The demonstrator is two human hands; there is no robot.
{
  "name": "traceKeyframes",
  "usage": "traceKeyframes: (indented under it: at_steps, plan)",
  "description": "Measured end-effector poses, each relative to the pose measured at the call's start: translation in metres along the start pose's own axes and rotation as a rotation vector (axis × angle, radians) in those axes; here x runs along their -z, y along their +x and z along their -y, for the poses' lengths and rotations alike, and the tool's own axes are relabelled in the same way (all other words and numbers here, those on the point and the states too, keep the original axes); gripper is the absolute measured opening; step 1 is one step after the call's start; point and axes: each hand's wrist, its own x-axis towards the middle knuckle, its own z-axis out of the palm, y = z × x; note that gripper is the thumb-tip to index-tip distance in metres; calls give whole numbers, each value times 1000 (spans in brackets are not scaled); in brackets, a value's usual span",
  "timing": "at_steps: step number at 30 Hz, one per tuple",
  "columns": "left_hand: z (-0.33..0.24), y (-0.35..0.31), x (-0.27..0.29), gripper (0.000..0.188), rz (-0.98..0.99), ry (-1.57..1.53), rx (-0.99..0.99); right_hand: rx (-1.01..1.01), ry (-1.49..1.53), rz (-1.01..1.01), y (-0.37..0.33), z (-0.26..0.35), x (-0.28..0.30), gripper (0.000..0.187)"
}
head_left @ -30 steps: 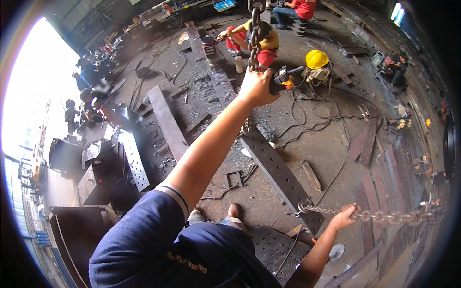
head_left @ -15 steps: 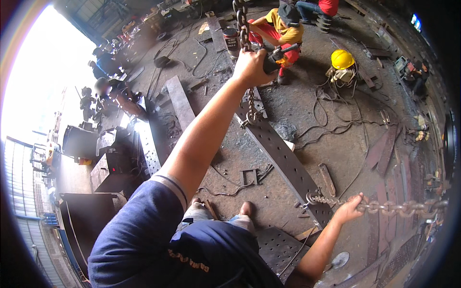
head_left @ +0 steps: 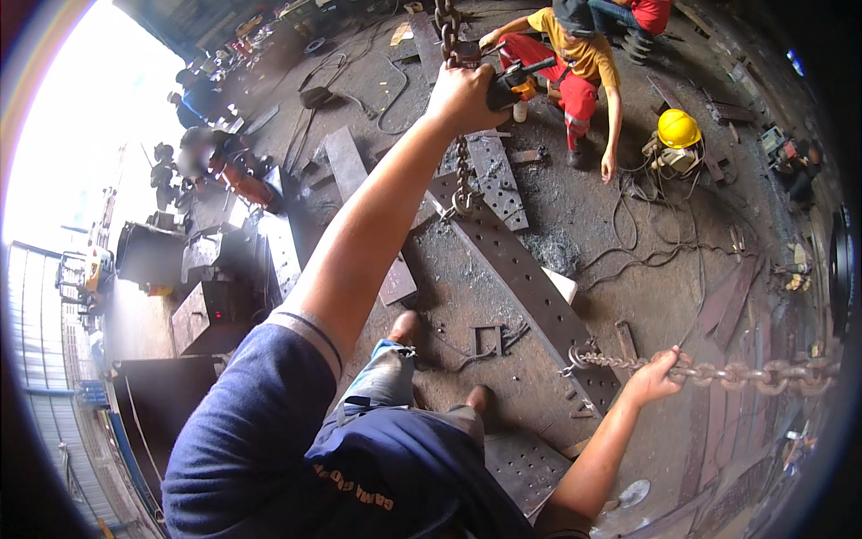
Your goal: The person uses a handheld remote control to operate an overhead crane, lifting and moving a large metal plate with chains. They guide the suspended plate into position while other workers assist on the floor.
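Note:
My left hand (head_left: 464,95) is closed around a hanging chain (head_left: 462,166) at the top middle. A black device with orange parts (head_left: 514,86) sits against that hand by the thumb; how it is held is partly hidden. Low on the right, my right hand (head_left: 655,377) grips a second, thicker-linked chain (head_left: 754,375) that runs off to the right. Both chains lead to hooks on a long dark steel plate (head_left: 521,278) with rows of holes: one hook (head_left: 462,207) near its far end, another hook (head_left: 579,357) near its near end. Whether the plate touches the floor I cannot tell.
A crouching person in a yellow shirt (head_left: 588,67) is beyond the plate. A yellow helmet (head_left: 678,128) rests over a machine with cables. Another holed plate (head_left: 498,180) and a plain steel bar (head_left: 346,162) lie on the floor. Metal boxes (head_left: 205,314) stand at left.
My feet have shifted and my left leg now shows further left. The long plate has moved apart from the holed plate beyond it. The crouching person now stretches an arm down toward the floor.

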Motion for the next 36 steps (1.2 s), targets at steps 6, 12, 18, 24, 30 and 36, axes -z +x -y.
traceKeyframes:
  at_steps: [6,12,18,24,30,36]
  plan:
    - [84,3,6,57,-9,-55,-4,-33,65,-53,-39,13,-80,9]
    - [171,4,6,48,-5,-76,-7,-15,107,-24,-74,27,-148,13]
    - [275,29,4,50,4,18,34,-18,103,9,-105,49,-235,17]
    - [371,54,-1,51,-36,8,76,40,41,129,-137,76,-324,19]
    - [456,77,-3,47,0,89,95,-19,85,266,-157,88,-401,18]
    - [523,91,-5,47,32,94,157,-70,194,477,-181,90,-462,22]
